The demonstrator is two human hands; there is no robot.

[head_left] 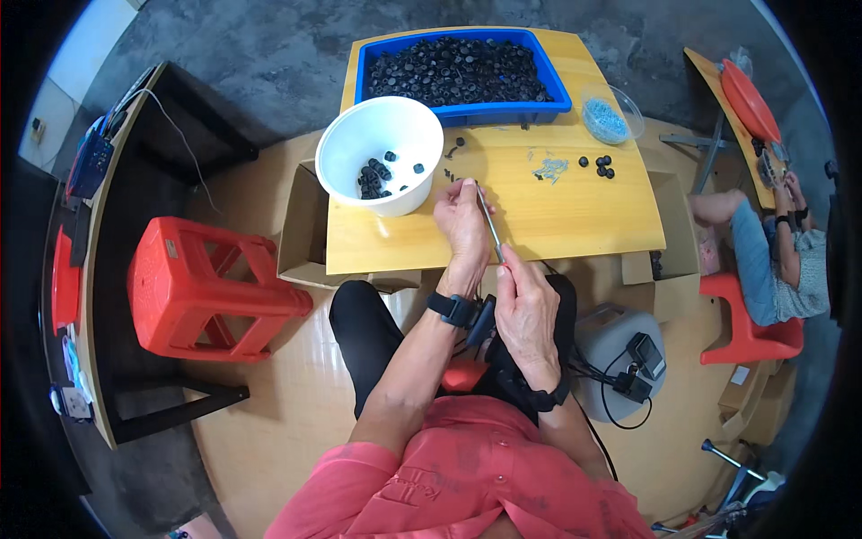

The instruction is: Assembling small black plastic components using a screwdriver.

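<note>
My right hand is closed round the handle end of a screwdriver, whose slim metal shaft slants up and left over the table's near edge. At the shaft's far end, the fingers of my left hand are pinched together; what they hold is too small and hidden to make out. Left of that hand stands a white bucket with several small black parts at its bottom. A few loose black pieces lie just beyond my left hand. Small silvery screws lie in a pile to the right.
A blue tray full of black parts sits at the table's back. Near it are a clear tub of light-blue pieces and several round black knobs. Red stools and cardboard boxes stand around. Another person works at far right.
</note>
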